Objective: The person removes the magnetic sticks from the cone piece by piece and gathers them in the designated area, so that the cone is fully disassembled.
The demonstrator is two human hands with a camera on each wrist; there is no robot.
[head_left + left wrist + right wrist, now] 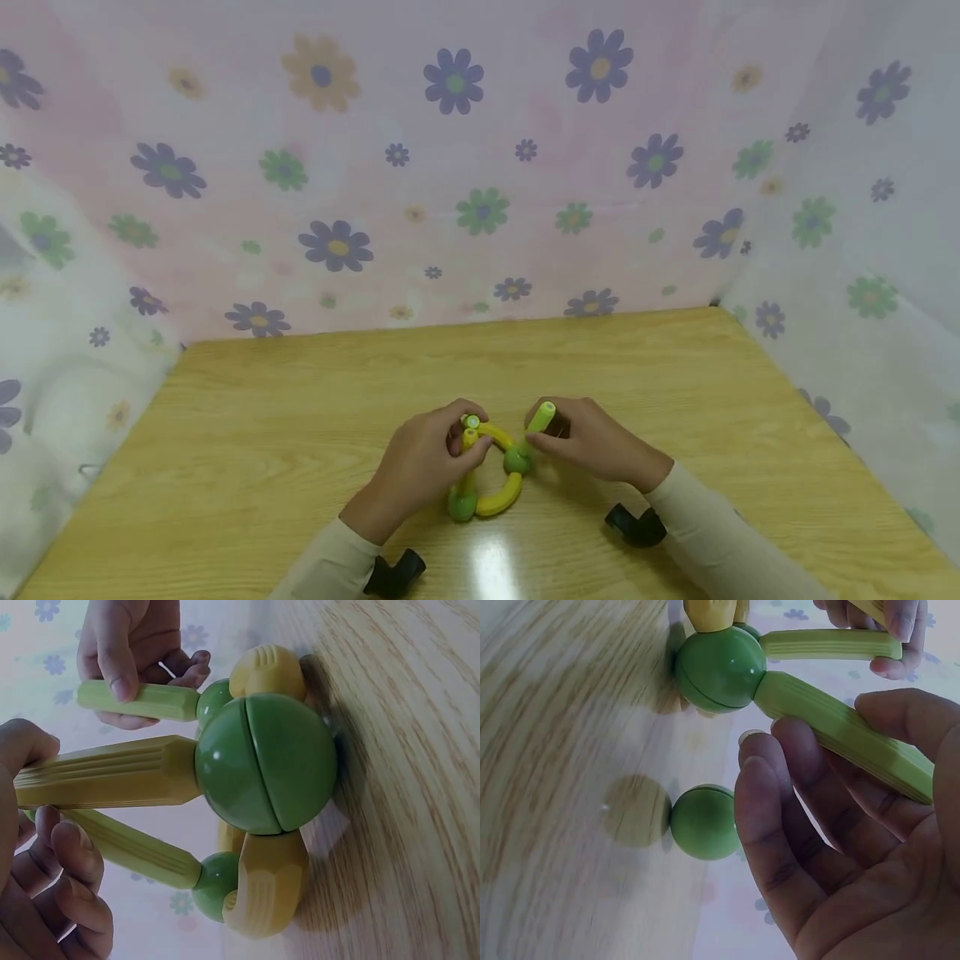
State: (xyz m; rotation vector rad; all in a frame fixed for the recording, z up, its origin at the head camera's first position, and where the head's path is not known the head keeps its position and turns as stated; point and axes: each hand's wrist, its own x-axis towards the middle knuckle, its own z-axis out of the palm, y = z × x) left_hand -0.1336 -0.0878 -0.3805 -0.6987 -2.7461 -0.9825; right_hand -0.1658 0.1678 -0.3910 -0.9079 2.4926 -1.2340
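Note:
A ring of curved yellow rods (501, 498) and green balls (462, 505) lies on the table, with straight rods standing up from the balls. My left hand (423, 454) pinches the straight yellow rod (112, 772) between thumb and finger. Its other fingers (79, 847) are at a light green rod (142, 853) behind it; whether they grip that too is unclear. On the other side of the ring, my right hand (588, 433) holds a tilted light green rod (840, 731) whose lower end meets a ball (721, 669).
Another green ball (705, 823) sits on the table apart from the ring, partly behind my right fingers. Wood-grain tabletop (300, 400) surrounds the toy. Flower-print cloth (420, 183) hangs at the back and both sides.

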